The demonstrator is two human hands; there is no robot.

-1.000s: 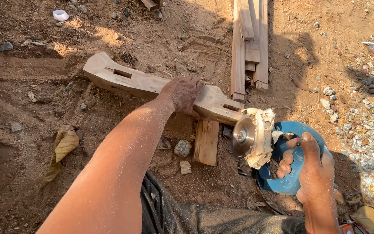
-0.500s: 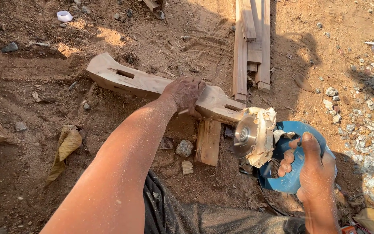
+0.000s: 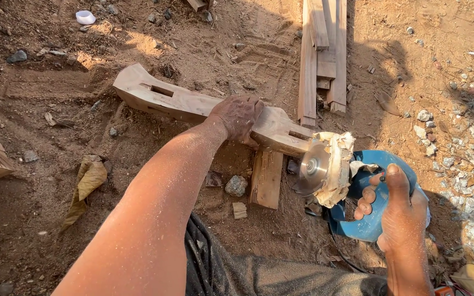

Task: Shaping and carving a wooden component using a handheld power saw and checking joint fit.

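Left hand [image 3: 240, 116] presses flat, fingers spread, on the carved wood piece [image 3: 193, 104] lying on dirt. Right hand [image 3: 399, 205] grips the blue grinder [image 3: 368, 192]. Wood looks heavy, stiff; best held mid-length.

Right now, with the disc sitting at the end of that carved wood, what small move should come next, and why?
Probably ease the disc of the blue power tool gently into the near end of the carved wooden piece. The right hand has its grip on the tool, the left hand presses the wood down over a small support block, and the disc sits right at that end.
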